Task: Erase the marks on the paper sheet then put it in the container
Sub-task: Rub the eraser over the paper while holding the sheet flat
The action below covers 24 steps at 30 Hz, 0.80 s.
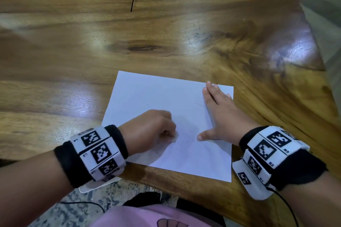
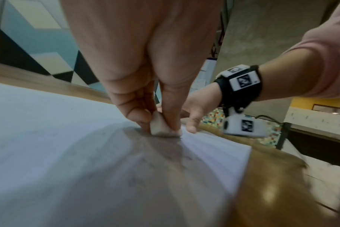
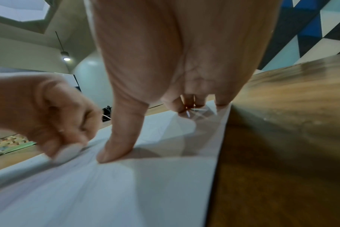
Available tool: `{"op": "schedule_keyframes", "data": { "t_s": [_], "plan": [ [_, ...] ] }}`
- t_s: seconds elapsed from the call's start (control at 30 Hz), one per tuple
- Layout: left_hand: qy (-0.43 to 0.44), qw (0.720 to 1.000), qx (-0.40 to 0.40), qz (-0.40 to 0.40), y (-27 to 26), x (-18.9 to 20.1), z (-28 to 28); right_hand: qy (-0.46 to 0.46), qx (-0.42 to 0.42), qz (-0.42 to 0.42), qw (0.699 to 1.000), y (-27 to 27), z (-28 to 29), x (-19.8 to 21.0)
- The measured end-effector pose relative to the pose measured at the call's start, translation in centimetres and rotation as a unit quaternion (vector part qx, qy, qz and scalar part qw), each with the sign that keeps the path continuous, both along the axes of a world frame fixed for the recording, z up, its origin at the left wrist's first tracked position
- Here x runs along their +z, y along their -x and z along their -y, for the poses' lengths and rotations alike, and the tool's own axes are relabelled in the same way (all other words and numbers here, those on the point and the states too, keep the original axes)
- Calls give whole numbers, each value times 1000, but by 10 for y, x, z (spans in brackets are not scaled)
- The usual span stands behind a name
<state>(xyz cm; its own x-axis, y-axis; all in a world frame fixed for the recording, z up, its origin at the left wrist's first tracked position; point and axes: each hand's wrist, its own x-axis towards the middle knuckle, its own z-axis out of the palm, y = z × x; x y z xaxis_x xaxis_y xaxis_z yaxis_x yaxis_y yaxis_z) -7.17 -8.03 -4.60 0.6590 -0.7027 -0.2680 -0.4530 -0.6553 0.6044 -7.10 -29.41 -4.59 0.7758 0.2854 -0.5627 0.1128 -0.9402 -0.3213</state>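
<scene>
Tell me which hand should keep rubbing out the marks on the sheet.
Left. The left hand already pinches the eraser against the paper sheet, while the right hand lies flat, pinning it.

A glossy wooden table (image 1: 166,29) with strong grain, a dark knot and a narrow black seam near its far left carried the things. One white paper sheet (image 1: 147,94) lay flat on it, close to the near edge, slightly skewed.
</scene>
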Motion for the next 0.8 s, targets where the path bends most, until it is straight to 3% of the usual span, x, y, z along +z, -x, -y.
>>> {"op": "schedule_keyframes", "data": {
  "t_s": [0.17, 0.33, 0.57, 0.63, 0.8],
  "plan": [
    [-32, 994, -71, -75, 12, 5, -11, 2, 0, 0, 1000, 0, -1, 1],
    [-3, 1000, -27, 13, -14, 5, 9, 1, -1, 1, 1000, 0, -1, 0],
    [-23, 995, -83, -55, 24, 5, -26, 1, -1, 2, 1000, 0, 0, 0],
    [-21, 996, -68, -62, 20, 7, -27, 0, -2, 2, 1000, 0, 0, -1],
    [17, 999, -41, 3, -7, 4, 9, 5, 2, 4, 1000, 0, -1, -2]
  ]
}}
